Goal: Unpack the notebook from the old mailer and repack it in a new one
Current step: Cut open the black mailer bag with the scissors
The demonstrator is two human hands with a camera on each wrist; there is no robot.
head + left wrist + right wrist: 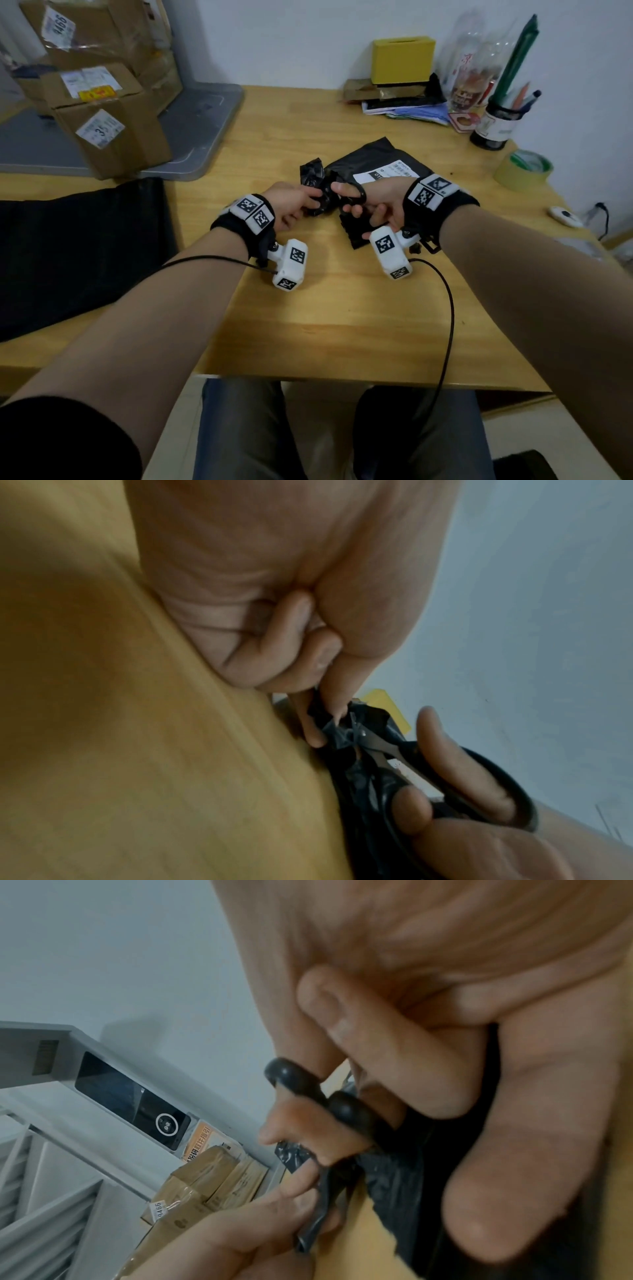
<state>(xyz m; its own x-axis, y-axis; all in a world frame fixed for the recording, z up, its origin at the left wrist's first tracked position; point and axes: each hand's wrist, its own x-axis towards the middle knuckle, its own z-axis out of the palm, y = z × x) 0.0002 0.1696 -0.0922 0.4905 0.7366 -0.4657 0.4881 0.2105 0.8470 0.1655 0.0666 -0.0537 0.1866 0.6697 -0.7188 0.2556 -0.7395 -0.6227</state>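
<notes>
left hand [291,207] is pinching crinkly black plastic mailer [370,164] taut; right hand [376,205] is gripping black-handled scissors [356,195], cutting beside it; film looks thin, slippery.

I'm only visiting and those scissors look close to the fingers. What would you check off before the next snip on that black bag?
1. Left hand pinches the black mailer edge: ok.
2. Right hand has its fingers through the scissors loops: ok.
3. Blades meet the plastic: ok, as the left wrist view shows.
4. Left fingertips clear of the blades: not ok, very close.
5. Notebook clear of the cut line: cannot tell, it is hidden.
6. Mailer resting on the table: ok.
</notes>
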